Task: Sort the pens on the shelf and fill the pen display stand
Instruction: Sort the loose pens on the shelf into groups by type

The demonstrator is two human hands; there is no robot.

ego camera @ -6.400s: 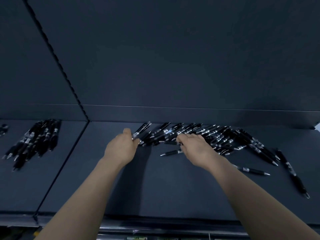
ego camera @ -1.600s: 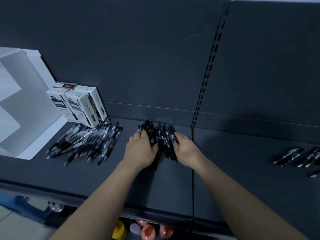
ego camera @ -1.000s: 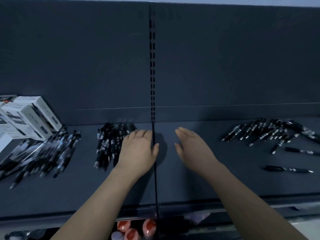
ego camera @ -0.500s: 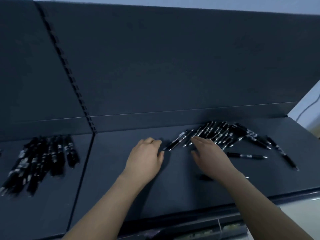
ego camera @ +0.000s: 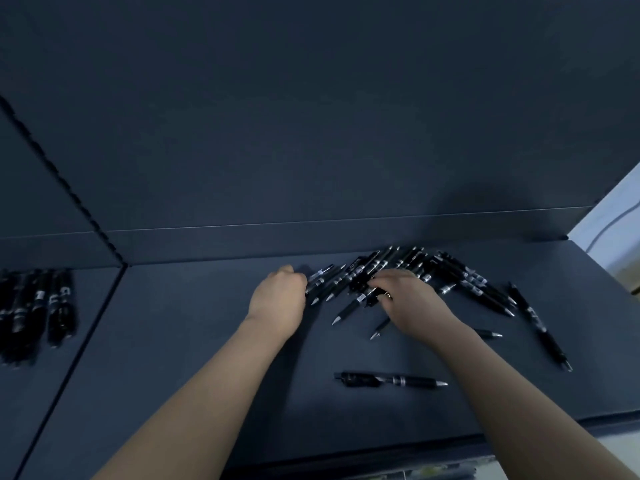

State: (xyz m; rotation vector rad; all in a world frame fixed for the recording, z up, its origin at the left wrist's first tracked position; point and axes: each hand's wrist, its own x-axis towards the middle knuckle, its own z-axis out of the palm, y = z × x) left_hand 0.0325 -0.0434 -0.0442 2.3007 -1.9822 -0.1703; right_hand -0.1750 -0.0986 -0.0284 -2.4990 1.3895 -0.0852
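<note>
A fanned pile of black pens (ego camera: 453,277) lies at the back of the dark shelf (ego camera: 194,368). My left hand (ego camera: 278,301) sits against the pile's left edge; its fingers are curled under and hidden, and a grip cannot be made out. My right hand (ego camera: 412,304) lies over the middle of the pile, fingertips curled round one black pen (ego camera: 353,304) that points down-left. Loose pens lie apart: a single pen (ego camera: 391,380) in front of my right arm and a long one (ego camera: 540,323) to the right. No display stand is in view.
A second bundle of black pens (ego camera: 38,306) lies on the neighbouring shelf section at far left, past the slotted upright (ego camera: 69,192). The dark back panel (ego camera: 311,116) rises behind. The shelf ends at the right by a pale wall (ego camera: 616,220).
The view swung right from the left bundle to the right pile. Both hands went from flat and open on the shelf to curled on the pile, the right one over a pen.
</note>
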